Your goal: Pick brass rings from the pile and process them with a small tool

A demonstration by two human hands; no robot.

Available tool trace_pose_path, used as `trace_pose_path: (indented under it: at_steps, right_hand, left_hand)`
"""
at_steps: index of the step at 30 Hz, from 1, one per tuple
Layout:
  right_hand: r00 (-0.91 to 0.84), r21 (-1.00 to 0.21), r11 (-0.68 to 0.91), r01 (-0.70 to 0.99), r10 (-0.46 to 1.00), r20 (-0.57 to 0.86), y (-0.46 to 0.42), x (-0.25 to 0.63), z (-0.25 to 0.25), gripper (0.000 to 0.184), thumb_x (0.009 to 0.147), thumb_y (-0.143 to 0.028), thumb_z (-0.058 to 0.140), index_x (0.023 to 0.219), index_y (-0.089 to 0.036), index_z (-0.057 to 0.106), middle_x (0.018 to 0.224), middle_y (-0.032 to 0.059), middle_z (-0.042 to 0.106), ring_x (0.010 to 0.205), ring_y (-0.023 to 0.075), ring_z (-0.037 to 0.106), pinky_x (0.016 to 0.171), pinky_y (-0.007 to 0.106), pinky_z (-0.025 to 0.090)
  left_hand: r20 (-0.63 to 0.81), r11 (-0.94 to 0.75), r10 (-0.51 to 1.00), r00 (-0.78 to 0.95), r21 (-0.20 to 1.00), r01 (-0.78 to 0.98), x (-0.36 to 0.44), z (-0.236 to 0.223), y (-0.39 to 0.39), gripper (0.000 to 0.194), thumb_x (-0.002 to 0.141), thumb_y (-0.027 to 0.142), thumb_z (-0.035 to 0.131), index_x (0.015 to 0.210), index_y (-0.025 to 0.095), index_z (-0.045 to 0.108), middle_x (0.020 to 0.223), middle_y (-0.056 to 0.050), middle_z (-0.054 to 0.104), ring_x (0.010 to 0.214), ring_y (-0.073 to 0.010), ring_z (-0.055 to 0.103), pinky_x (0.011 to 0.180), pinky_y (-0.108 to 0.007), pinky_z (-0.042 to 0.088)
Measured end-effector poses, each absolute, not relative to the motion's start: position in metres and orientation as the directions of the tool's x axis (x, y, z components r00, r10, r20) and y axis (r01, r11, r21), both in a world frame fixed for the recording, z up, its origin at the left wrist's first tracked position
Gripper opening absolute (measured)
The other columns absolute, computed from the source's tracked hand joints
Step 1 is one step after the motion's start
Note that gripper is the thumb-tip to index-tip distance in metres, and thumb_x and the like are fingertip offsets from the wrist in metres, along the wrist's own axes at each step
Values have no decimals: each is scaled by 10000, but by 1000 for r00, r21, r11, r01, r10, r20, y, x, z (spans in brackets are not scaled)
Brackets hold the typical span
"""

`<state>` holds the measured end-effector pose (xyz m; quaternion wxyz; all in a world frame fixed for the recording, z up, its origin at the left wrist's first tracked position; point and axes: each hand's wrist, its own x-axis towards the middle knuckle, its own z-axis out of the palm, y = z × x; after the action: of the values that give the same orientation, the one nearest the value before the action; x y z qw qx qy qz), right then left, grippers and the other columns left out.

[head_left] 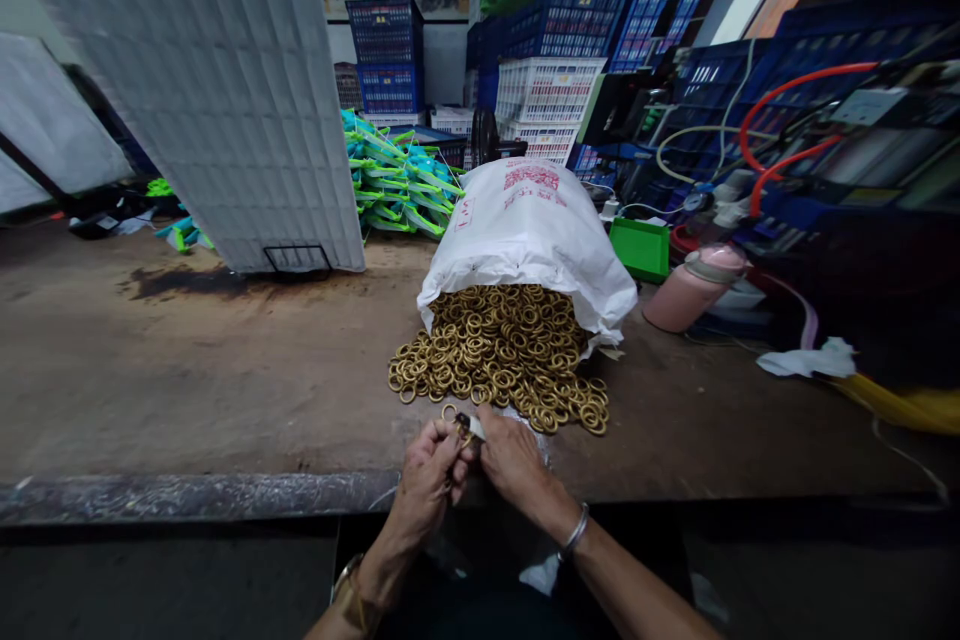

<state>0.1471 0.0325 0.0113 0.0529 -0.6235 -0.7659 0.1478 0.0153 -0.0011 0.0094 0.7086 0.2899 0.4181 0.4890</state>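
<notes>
My left hand (431, 470) is closed at the table's front edge, fingertips pinching what looks like a brass-coloured ring (466, 440). Right beside it, my right hand (516, 460) is closed on a small white piece (477, 428) with a dark end; its exact kind does not show. The two hands nearly meet, and their fingers partly hide what they hold. Just beyond the fingertips is another brass-coloured ring (448, 412). A heap of such rings (502, 350) spills toward me from the mouth of a white woven sack (525, 230) lying on its side.
The brown worktable (187, 380) spans the view. A tall pale quilted panel (217, 100) stands at left, with green and blue pieces (405, 180) behind it. To the right are a green tray (640, 248), a pink bottle (694, 288) and a machine with red hoses (795, 80). Crates (386, 50) are stacked behind.
</notes>
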Motion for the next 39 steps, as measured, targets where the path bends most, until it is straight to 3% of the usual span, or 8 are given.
trace_pose_path:
  at_steps: [4, 11, 18, 23, 28, 33, 36, 39]
  right_hand:
    - [-119, -239, 98, 966, 990, -76, 42, 158, 3, 218, 739, -42, 383, 864, -160, 517, 730, 66, 648, 650, 157, 582, 534, 262, 221]
    - [-183, -383, 172, 908, 983, 6, 36, 149, -8, 152, 812, -164, 413, 940, -195, 490, 797, 28, 635, 711, 148, 576, 578, 236, 266]
    - [-212, -380, 186, 906, 977, -26, 38, 141, -11, 163, 802, -164, 423, 940, -211, 496, 882, 34, 611, 788, 150, 558, 637, 231, 300]
    - [-198, -426, 192, 884, 980, 31, 41, 143, -13, 184, 754, -122, 419, 894, -194, 514, 874, 44, 585, 761, 147, 523, 632, 233, 296]
    - [-108, -674, 51, 737, 993, -42, 45, 147, -12, 65, 710, -150, 424, 693, -185, 477, 610, -28, 483, 585, 112, 432, 545, 214, 279]
    - [-103, -908, -143, 393, 975, -199, 40, 145, -5, 52, 669, -206, 447, 709, -189, 475, 509, -83, 381, 468, 74, 346, 455, 184, 265]
    - [-153, -920, -323, 223, 920, -361, 35, 143, 4, 93, 673, -244, 452, 750, -196, 474, 444, -113, 323, 353, 47, 251, 371, 175, 199]
    - [-201, -890, -444, 105, 867, -456, 32, 141, 13, 136, 650, -267, 478, 768, -202, 460, 444, -122, 344, 306, 27, 197, 321, 167, 134]
  left_hand:
    - [-280, 361, 932, 229, 756, -546, 4, 15, -2, 256, 718, 358, 616, 783, 181, 443, 618, 33, 552, 410, -36, 402, 340, -130, 302]
    - [-371, 370, 916, 151, 639, -675, -11, 7, 6, 229, 695, 323, 634, 704, 130, 511, 772, -84, 626, 549, -89, 520, 341, -132, 287]
    - [-395, 432, 885, 246, 501, -750, -18, 4, 9, 150, 694, 260, 620, 766, 149, 551, 671, -39, 589, 539, -100, 523, 339, -122, 249]
    - [-409, 467, 864, 293, 433, -771, -16, 4, 8, 261, 681, 325, 639, 586, 130, 495, 630, -20, 532, 558, -94, 511, 352, -125, 263]
    - [-383, 414, 901, 202, 627, -660, -6, 3, 5, 254, 653, 315, 671, 633, 151, 478, 610, 15, 524, 511, -73, 488, 349, -129, 278]
    - [-257, 266, 964, 70, 909, -320, 6, 1, 2, 250, 700, 363, 606, 841, 168, 541, 473, 72, 480, 344, -48, 373, 323, -151, 266]
    - [-101, 104, 994, 28, 985, -138, 10, 2, 0, 209, 715, 301, 582, 863, 155, 603, 619, 8, 602, 529, -98, 538, 502, -194, 424]
    - [33, -32, 998, 46, 999, -23, 10, 4, -1, 151, 738, 251, 544, 816, 161, 637, 813, -35, 652, 778, -156, 585, 729, -251, 443]
